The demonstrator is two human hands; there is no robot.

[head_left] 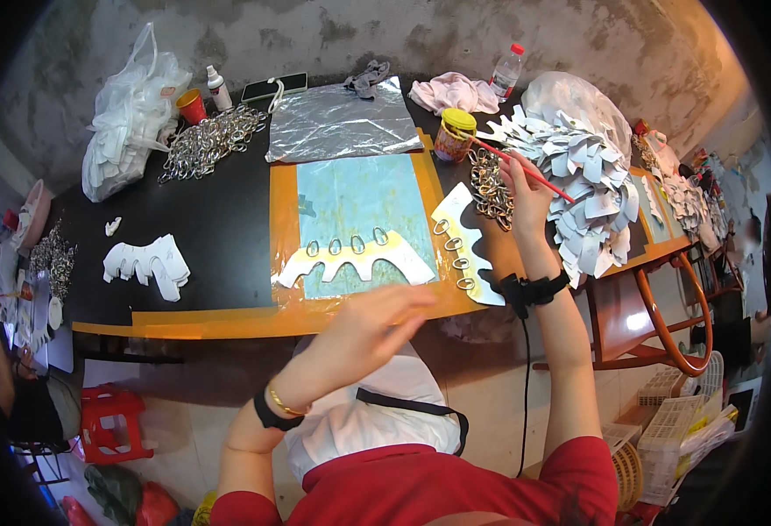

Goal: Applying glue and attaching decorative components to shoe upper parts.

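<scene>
My right hand pinches a thin red stick, shaped like a brush handle, whose far end reaches the jar with a yellow top. Above the table's front edge, my left hand is empty, its fingers stretched out to the right. Just beyond it, a scalloped white strip with yellowish smears lies on a light blue sheet; several metal rings rest along its upper edge. A second scalloped strip, also with rings, lies left of my right wrist.
Metal rings are heaped at the back left and beside the jar. A large pile of white pieces covers the right side. More scalloped pieces lie left. A plastic bag, a bottle and a chair stand around.
</scene>
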